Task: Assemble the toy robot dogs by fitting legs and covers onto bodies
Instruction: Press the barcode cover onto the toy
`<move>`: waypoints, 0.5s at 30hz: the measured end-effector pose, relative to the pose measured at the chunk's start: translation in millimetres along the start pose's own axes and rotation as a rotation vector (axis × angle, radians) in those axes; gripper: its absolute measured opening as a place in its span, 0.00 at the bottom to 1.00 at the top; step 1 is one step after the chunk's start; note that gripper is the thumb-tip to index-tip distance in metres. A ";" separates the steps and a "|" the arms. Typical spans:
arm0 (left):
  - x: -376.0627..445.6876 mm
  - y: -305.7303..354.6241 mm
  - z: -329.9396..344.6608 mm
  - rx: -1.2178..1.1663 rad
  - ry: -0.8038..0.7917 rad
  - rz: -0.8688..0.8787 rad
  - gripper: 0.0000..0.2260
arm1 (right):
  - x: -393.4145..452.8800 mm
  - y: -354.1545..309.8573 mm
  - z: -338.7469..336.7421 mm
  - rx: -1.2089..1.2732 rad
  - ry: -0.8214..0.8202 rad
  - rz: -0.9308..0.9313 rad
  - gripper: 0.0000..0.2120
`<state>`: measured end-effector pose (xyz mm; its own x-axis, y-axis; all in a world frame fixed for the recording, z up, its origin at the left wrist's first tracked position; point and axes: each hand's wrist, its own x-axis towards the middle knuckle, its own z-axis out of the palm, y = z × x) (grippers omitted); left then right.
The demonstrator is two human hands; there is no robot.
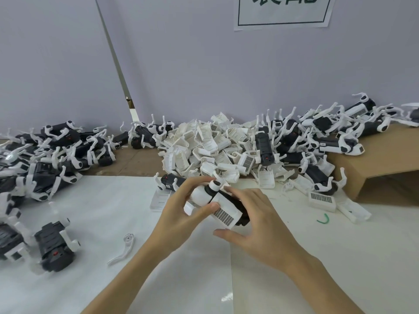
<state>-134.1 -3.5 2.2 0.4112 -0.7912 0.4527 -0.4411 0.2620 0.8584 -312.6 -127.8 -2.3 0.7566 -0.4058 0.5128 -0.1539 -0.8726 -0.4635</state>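
I hold one toy robot dog (217, 206) above the white table, a black body with a white cover and a grille panel facing me. My left hand (183, 211) grips its white rounded end, thumb pressed on the cover's edge. My right hand (254, 223) wraps round the black body from the right, fingers over the top and thumb below the grille. A heap of loose white covers (210, 146) lies behind the hands. A single white leg (123, 249) lies on the table to the left.
Piles of dogs with legs fitted lie at the left (45, 155) and back right (328, 137). A cardboard box (374, 164) stands at the right. Another black body (172, 181) and loose covers (322, 200) sit just beyond my hands. A green twist (323, 219) lies at the right.
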 end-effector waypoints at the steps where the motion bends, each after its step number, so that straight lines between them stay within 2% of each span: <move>1: -0.4 -0.9 0.3 0.005 -0.006 0.002 0.22 | -0.5 1.1 -0.1 0.026 -0.004 -0.002 0.34; 3: -1.7 -2.6 2.3 -0.003 -0.025 -0.009 0.23 | -0.9 1.6 0.2 0.063 0.032 -0.015 0.24; 5: -1.9 -2.7 3.1 -0.028 -0.050 -0.033 0.24 | 0.2 1.3 0.3 0.092 0.075 -0.007 0.20; 10: -1.4 -0.6 -4.5 -0.094 -0.148 -0.083 0.25 | 2.3 -2.8 -0.8 0.097 0.121 -0.008 0.18; 13: -2.1 -1.9 -5.2 -0.192 -0.136 -0.148 0.24 | 0.4 -7.1 2.7 0.101 0.102 0.002 0.20; 15: -2.0 -2.8 -4.1 -0.243 -0.127 -0.178 0.23 | 0.3 -6.4 6.5 0.106 0.066 0.030 0.17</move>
<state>-130.4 -0.4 -0.1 0.3555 -0.8949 0.2699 -0.1619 0.2254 0.9607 -307.2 -120.5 -3.9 0.7085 -0.4515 0.5424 -0.1055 -0.8277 -0.5511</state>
